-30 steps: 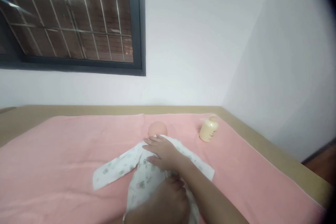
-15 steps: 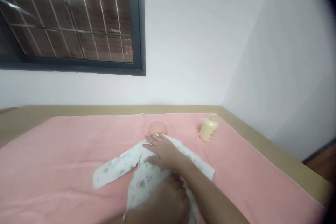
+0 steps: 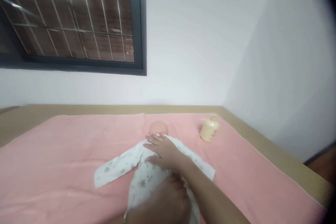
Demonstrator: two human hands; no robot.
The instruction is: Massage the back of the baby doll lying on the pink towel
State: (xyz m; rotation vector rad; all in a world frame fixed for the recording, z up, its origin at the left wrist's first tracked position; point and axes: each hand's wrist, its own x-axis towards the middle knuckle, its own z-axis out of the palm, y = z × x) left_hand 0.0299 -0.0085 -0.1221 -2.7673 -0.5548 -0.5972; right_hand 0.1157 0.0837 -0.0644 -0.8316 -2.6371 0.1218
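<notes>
A bald, smooth-headed baby doll [image 3: 158, 127] lies on its back, dressed in a white garment [image 3: 143, 173] with a small green and pink print. Its long sleeves spread out to both sides. My right hand [image 3: 164, 150] rests flat on the upper chest, fingers apart, the tips reaching the chin or neck area. Nearer to me, my left hand [image 3: 168, 199] is closed over the lower part of the garment, with its fingers curled under. Whatever those fingers grip is hidden. My right forearm crosses over the doll's left side.
Pink cloth [image 3: 65, 154] covers the tan surface [image 3: 262, 147], with slight wrinkles at left. A pale yellow bottle [image 3: 209, 130] stands right of the head. Behind are a white wall [image 3: 196, 42] and a dark-framed, barred window [image 3: 139, 24].
Both hands hold the same place on the doll and its garment. The whole view has shifted very slightly; nothing else visibly moved.
</notes>
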